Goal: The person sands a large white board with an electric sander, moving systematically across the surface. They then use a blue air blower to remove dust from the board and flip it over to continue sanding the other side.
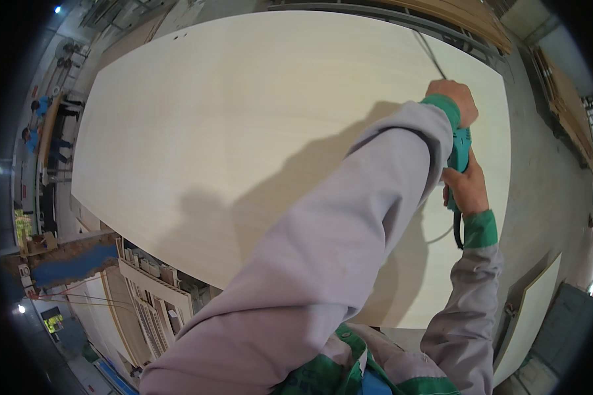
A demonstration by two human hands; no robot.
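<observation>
A large pale board [165,125] lies flat in front of me. Over its right side is a teal corded power tool [460,148]; its working end is hidden, so its exact kind cannot be told. My right hand [468,187] is wrapped round the tool's near end, thumb across the body. At its far end my left hand [456,102] is closed over the tool, with the fingers mostly hidden. My left arm reaches across the board. A black cord [458,230] hangs from the tool's near end, and a thin dark line [431,56] runs beyond my left hand.
Brown sheets [461,20] on a metal frame stand beyond the far edge. More panels [563,105] lean at the right, and another board [527,319] at lower right. Cut wood strips [155,309] sit at lower left. People in blue [36,118] are at far left.
</observation>
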